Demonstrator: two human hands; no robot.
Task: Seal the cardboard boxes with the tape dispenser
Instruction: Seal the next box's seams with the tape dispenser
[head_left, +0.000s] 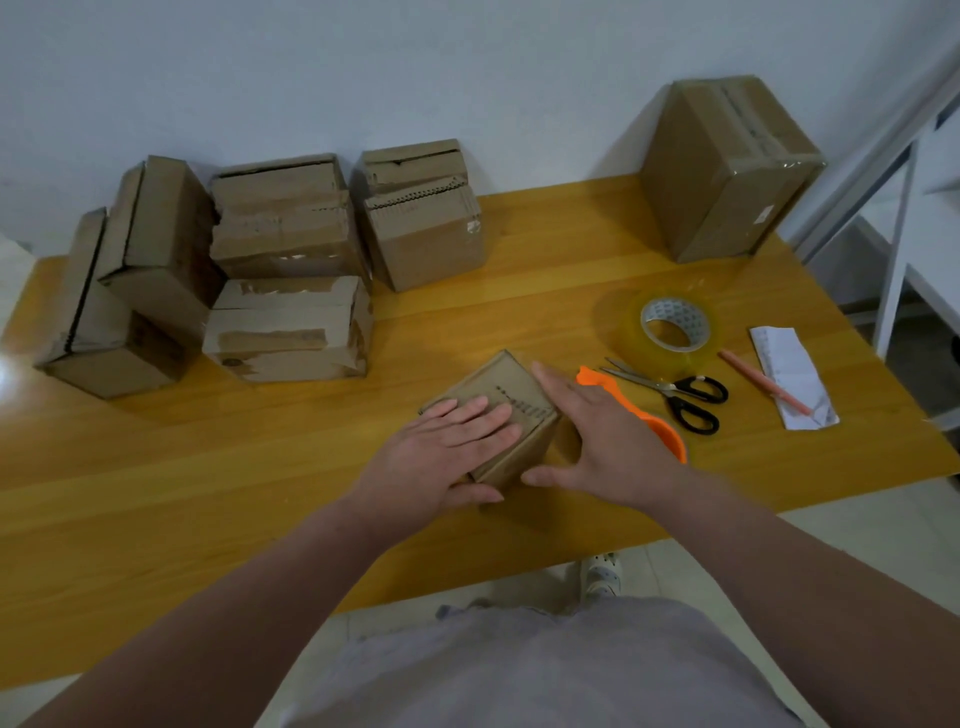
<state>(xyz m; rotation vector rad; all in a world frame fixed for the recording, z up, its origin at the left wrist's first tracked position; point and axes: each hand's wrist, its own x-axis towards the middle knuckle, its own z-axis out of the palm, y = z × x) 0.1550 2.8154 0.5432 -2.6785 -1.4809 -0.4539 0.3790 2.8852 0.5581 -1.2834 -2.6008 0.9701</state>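
Left hand (441, 457) and right hand (608, 441), grip released, steadied small brown cardboard box (506, 379) on tabletop (260, 467); next move probably meant grabbing orange plastic tape dispenser (667, 434).

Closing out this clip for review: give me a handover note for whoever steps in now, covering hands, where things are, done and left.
Left hand flat on top of the small box, fingers straight.
Right hand open beside the box's right side, holding nothing.
Orange tape dispenser lies right of the box, partly under the right hand; tape roll behind it.
Done: large box at back right looks taped.
Left: small box shows no tape; pile of boxes on the left apparently waits.
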